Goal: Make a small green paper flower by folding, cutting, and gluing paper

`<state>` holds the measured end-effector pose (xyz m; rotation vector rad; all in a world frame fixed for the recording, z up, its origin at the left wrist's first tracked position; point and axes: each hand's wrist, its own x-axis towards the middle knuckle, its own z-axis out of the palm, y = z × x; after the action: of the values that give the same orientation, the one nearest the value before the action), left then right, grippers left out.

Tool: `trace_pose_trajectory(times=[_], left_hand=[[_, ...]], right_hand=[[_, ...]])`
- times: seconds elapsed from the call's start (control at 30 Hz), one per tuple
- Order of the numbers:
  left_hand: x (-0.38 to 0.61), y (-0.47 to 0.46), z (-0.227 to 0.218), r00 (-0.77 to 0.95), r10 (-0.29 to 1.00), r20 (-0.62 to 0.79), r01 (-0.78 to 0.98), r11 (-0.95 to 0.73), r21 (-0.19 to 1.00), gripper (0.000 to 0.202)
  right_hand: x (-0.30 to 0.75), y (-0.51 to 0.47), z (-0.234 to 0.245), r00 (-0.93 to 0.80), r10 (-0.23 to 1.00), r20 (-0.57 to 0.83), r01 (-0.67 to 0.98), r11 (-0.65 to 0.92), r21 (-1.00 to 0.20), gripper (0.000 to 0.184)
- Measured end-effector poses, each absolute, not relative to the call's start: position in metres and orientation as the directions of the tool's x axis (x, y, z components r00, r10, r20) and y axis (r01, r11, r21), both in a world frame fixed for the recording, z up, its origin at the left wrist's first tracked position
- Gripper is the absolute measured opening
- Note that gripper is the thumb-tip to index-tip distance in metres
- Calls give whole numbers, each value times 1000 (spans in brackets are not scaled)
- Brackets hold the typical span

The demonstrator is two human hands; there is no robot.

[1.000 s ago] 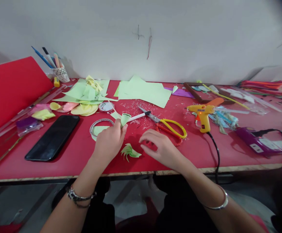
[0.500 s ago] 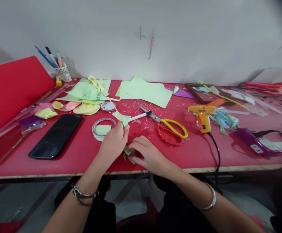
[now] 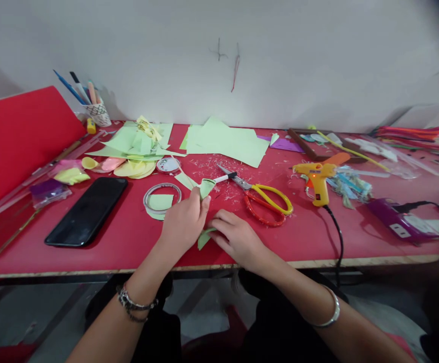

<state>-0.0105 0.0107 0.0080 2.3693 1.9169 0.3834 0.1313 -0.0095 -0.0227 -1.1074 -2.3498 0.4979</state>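
Observation:
Near the table's front edge, my left hand (image 3: pixel 184 217) is closed on a folded piece of light green paper (image 3: pixel 206 187), whose end sticks up past the thumb. Just to its right, my right hand (image 3: pixel 238 237) has its fingers curled at another green paper piece (image 3: pixel 204 238) below the left hand. Whether these are one piece is hidden by the fingers. Beyond the left hand lies a white marker with a black cap (image 3: pixel 225 177). Scissors (image 3: pixel 266 199) with yellow and red handles rest to the right. A roll of tape (image 3: pixel 146 201) sits left of the left hand.
A black phone (image 3: pixel 86 212) lies at left. Green paper sheets (image 3: pixel 230 143) and yellow paper petals (image 3: pixel 136 169) are at the back. A yellow glue gun (image 3: pixel 315 181) with a cord stands right, near a purple power strip (image 3: pixel 393 219). A pen cup (image 3: pixel 99 115) stands back left.
Both hands have shifted slightly right. The paper in my left hand now shows a folded, open end, and the piece under the right fingers has turned and looks flatter.

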Motion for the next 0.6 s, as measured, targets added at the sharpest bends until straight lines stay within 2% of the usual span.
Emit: trace_pose_trajectory(times=[0.1,0.23,0.33,0.43,0.53,0.6], left_hand=[[-4,8,6,217,969,120,937,-241,254,37],[-2,8,4,190,972,138,914,-226,337,38],[-4,9,4,149,976,161,864,-208,460,35],[-5,8,4,147,971,189,783,-231,577,34],[-2,7,2,146,967,208,724,-248,644,31],[1,6,0,147,966,211,674,-254,694,30]], right_hand=[[130,-12,-20,-492,815,307,605,573,-553,13],[130,-14,-18,-456,798,394,518,598,-611,14],[131,-16,-18,-388,832,396,453,546,-705,16],[131,-17,-18,-246,892,380,399,450,-799,16],[131,-16,-16,-157,887,434,381,460,-802,15],[131,-15,-15,-166,840,516,399,536,-744,13]])
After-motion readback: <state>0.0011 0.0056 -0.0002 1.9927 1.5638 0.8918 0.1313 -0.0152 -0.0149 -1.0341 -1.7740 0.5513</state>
